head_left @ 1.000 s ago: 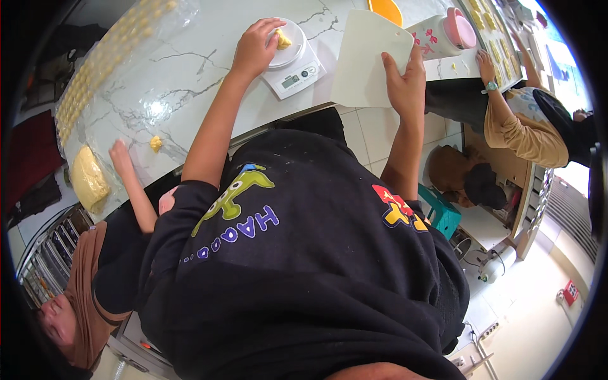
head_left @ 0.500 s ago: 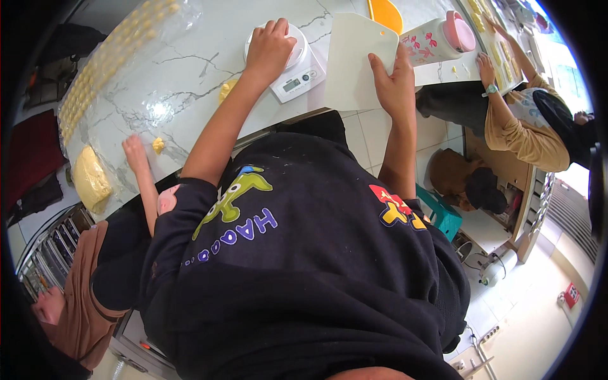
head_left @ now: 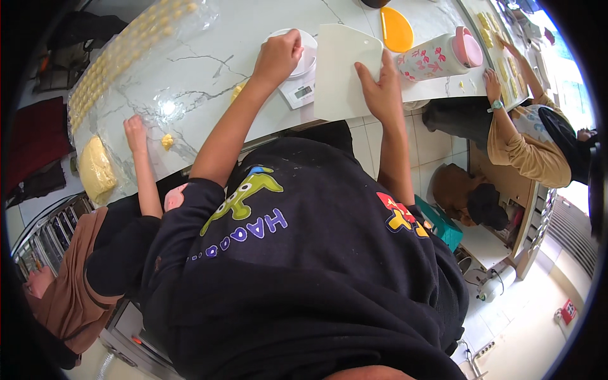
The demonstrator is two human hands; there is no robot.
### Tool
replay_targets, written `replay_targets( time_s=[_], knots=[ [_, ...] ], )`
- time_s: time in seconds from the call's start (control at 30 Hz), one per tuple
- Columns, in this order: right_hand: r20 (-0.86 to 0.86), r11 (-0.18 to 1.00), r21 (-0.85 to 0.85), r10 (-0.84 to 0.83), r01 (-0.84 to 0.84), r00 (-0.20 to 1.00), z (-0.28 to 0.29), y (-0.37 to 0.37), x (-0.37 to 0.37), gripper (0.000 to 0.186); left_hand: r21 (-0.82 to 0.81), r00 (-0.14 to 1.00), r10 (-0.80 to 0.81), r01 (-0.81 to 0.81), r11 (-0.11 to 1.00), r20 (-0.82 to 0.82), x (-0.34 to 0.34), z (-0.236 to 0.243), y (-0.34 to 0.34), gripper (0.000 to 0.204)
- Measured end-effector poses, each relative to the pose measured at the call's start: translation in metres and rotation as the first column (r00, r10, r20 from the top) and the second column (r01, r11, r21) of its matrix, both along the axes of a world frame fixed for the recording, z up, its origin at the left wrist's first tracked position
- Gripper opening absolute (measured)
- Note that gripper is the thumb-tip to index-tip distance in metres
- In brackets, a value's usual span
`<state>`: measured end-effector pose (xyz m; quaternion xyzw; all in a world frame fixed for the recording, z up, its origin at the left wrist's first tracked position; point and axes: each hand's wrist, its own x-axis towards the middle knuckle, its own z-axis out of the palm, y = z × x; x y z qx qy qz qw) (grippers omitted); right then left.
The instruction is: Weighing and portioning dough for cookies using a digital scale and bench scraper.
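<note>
My left hand [head_left: 278, 58] is over the round white pan of a digital kitchen scale [head_left: 302, 93], its fingers curled in. What it holds, if anything, is hidden. In my right hand [head_left: 382, 88] is a flat white plastic board [head_left: 345, 73] with a small hole in one corner. The thumb lies on the board's face, and the board covers the scale's right side. A piece of yellow dough [head_left: 237, 92] shows partly behind my left forearm.
An orange scraper [head_left: 397, 30] and a white tumbler [head_left: 434, 58] with a pink lid stand beyond the board. At left are plastic-covered dough balls [head_left: 120, 57], bagged dough [head_left: 96, 170], a small dough lump [head_left: 167, 141] and a co-worker's hand [head_left: 135, 133]. Another person [head_left: 525, 136] works at right.
The board has moved left with my right hand, now overlapping the scale. My left hand's fingers are drawn in more, toward the pan's right side. The whole view has shifted slightly.
</note>
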<state>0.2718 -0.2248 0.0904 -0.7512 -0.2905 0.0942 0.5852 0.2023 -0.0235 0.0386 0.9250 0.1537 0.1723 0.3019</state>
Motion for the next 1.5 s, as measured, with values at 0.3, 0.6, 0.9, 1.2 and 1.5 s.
replay_targets(
  time_s=[0.3,0.6,0.9,1.2,1.5],
  knots=[
    [0.179,0.970,-0.243,0.049,-0.004,0.983,-0.009,0.048,-0.021,0.034,-0.774,0.917,0.338,-0.054,0.631,0.212,-0.018,-0.031,0.008,0.023],
    [0.231,0.894,-0.449,0.103,0.012,0.968,-0.002,0.077,-0.028,0.039,-0.800,0.929,0.361,-0.159,0.579,0.077,-0.029,-0.025,0.001,0.023],
    [0.220,0.874,-0.475,0.227,-0.099,0.949,-0.007,0.055,-0.013,0.041,-0.559,0.942,0.329,-0.236,0.795,0.069,-0.041,-0.005,0.020,0.026],
    [0.112,0.945,-0.326,0.056,-0.017,0.992,-0.001,0.007,0.022,0.040,-0.537,0.952,0.307,-0.255,0.804,0.009,-0.118,-0.016,0.031,0.031],
    [0.021,0.967,-0.246,-0.069,0.072,0.997,0.008,-0.018,0.029,0.031,-0.363,0.930,0.325,-0.367,0.856,-0.173,-0.140,-0.044,0.030,0.027]
  ],
)
